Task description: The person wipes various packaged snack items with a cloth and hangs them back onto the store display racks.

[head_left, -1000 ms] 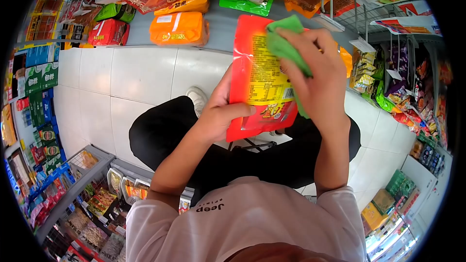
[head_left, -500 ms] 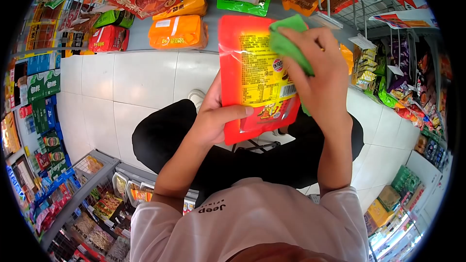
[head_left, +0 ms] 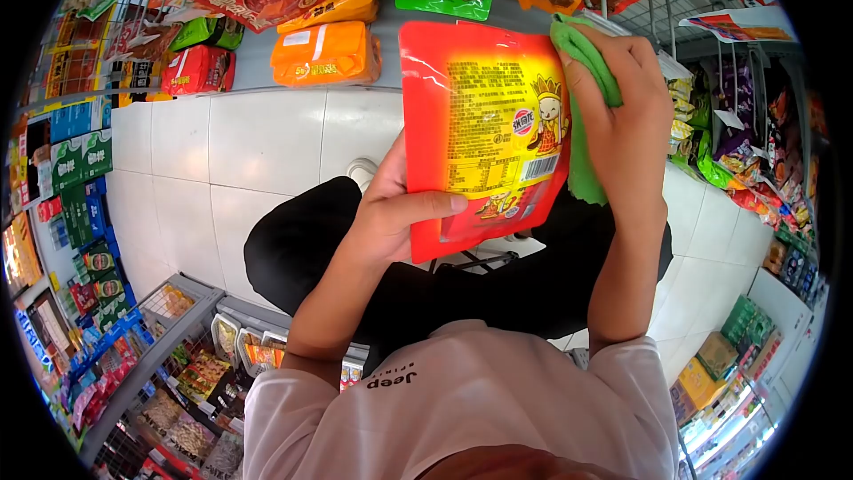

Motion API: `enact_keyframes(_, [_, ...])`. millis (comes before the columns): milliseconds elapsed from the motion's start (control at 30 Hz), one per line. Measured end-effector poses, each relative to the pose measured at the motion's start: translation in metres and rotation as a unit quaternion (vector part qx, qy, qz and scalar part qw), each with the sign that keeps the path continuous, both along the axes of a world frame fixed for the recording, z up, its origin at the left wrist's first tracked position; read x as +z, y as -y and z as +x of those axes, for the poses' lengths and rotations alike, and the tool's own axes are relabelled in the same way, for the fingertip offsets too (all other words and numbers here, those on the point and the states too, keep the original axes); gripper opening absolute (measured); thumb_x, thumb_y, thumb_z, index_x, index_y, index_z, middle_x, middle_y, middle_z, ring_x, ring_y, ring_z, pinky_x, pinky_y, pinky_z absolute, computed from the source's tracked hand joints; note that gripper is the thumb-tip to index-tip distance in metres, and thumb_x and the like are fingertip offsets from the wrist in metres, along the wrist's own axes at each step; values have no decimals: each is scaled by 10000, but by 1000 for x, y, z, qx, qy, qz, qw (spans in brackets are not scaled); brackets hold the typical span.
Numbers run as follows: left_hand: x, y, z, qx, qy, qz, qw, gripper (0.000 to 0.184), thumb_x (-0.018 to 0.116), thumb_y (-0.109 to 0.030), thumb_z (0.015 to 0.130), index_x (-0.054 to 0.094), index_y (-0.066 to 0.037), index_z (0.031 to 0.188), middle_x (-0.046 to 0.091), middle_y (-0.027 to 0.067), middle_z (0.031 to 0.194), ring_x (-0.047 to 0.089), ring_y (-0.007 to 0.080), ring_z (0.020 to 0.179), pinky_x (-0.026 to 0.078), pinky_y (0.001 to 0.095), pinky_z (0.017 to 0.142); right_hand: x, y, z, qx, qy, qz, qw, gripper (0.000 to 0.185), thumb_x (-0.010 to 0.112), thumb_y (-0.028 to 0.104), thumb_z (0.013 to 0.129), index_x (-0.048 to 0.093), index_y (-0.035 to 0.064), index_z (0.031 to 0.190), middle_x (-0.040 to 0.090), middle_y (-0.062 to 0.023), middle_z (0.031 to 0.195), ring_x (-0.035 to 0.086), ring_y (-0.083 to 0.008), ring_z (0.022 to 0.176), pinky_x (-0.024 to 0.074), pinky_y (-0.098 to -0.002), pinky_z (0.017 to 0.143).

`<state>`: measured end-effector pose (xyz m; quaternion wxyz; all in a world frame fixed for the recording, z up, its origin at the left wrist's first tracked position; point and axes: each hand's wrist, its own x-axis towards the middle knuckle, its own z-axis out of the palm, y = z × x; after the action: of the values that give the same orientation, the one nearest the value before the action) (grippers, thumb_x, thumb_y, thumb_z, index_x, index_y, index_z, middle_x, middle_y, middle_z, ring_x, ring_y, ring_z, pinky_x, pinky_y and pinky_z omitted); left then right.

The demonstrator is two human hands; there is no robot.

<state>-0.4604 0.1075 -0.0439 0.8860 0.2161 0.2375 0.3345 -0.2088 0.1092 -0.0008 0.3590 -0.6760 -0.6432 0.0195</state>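
Observation:
A red snack packet (head_left: 426,107) with a yellow printed back panel is held upright in front of me. My left hand (head_left: 391,209) grips its lower left edge, thumb across the front and the other fingers hidden behind. At the packet's upper right edge, my right hand (head_left: 622,93) is closed on a green cloth (head_left: 585,160). Part of the cloth hangs down along the packet's right side. The cloth lies against the packet's edge, though exact contact is hard to make out.
Ahead, a grey shelf (head_left: 253,71) bears orange packages (head_left: 324,55) and a red package (head_left: 200,69). Snack packets hang from metal hooks above, among them a green bag (head_left: 453,4). Shelves of goods stand on both sides. Behind on the left is a wire rack (head_left: 151,338). White floor tiles (head_left: 258,142) show between.
My right hand has moved rightward with the green cloth, from the packet's printed face to its right edge. The cartoon figure on the panel now shows. My left hand stays in place.

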Motion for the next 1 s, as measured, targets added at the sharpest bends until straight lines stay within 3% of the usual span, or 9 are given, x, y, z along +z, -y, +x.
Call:
enact_keyframes(333, [3, -8, 5, 41, 13, -32, 999, 851, 574, 179, 842, 301, -41, 1618, 528, 212, 1521, 559, 350, 1399, 480, 506, 1157, 1, 3, -31, 166, -66, -23, 984, 400, 808, 84, 839, 730, 64, 1230, 595, -98, 991, 643, -298, 852, 527, -389, 755])
enact_keyframes(467, [0, -7, 5, 31, 23, -41, 998, 836, 577, 171, 862, 293, -40, 1619, 522, 208, 1525, 568, 339, 1389, 485, 506, 1151, -6, 1, -30, 93, -50, -21, 994, 426, 812, 77, 819, 719, 65, 1235, 594, -92, 1000, 642, -290, 876, 535, -390, 758])
enact_keyframes(567, [-1, -3, 6, 40, -9, -23, 999, 740, 552, 90, 936, 297, -45, 1617, 542, 193, 1502, 578, 343, 1375, 499, 509, 1137, -8, 2, -39, 130, -20, -1, 991, 456, 820, 76, 785, 719, 75, 1230, 595, -88, 999, 642, -278, 897, 543, -384, 748])
enact_keyframes(667, [-4, -6, 6, 67, 69, -86, 992, 487, 495, -156, 1072, 426, -29, 1536, 575, 206, 1470, 609, 341, 1338, 523, 508, 1114, -5, 6, -54, 191, -12, 4, 982, 487, 837, 89, 732, 728, 99, 1206, 596, -77, 995, 640, -258, 897, 551, -372, 700])
enact_keyframes(767, [-13, -10, 2, 37, 206, -137, 968, 500, 369, -348, 1147, 429, -49, 1544, 578, 171, 1479, 620, 304, 1323, 507, 494, 1128, -9, 4, -56, 218, 2, 16, 976, 502, 835, 103, 716, 730, 108, 1207, 592, -58, 987, 636, -248, 882, 549, -357, 673])
enact_keyframes(1000, [-17, -16, -2, 71, 187, -144, 969, 595, 391, -490, 1134, 476, -50, 1525, 596, 173, 1470, 614, 313, 1326, 497, 474, 1124, -18, 14, -73, 281, 38, -16, 959, 343, 764, 156, 733, 744, 124, 1074, 557, -3, 928, 625, -169, 863, 555, -305, 632])
